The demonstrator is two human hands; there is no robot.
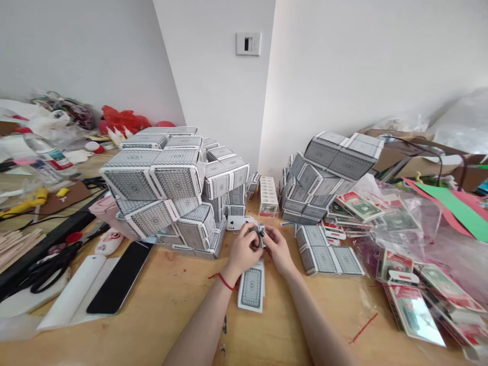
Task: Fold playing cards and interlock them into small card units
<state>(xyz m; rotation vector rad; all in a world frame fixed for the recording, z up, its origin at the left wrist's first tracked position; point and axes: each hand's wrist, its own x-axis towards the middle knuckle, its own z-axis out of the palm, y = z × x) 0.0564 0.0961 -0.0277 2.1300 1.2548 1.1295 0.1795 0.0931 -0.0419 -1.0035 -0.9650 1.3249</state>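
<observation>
My left hand (pixel 246 248), with a red string at its wrist, is closed around a small folded playing card (pixel 261 231). Fingers of my right hand (pixel 277 249) pinch the same card from the other side, and part of it is hidden by both hands. Below them, patterned playing cards (pixel 251 290) lie back up on the table. Just beyond my left hand rests a face-up two of spades (pixel 237 222). Blocks folded from grey-backed cards are piled in a left stack (pixel 175 178) and a right stack (pixel 324 178), with a separate L-shaped card block (pixel 324 251) near my right forearm.
A black phone (pixel 120 277), scissors (pixel 57 264) and a glue gun (pixel 25 203) lie at the left, near a plastic bottle (pixel 49 157). Boxed card decks (pixel 412 305) and clear wrappers crowd the right. A row of packs (pixel 268 195) stands by the wall.
</observation>
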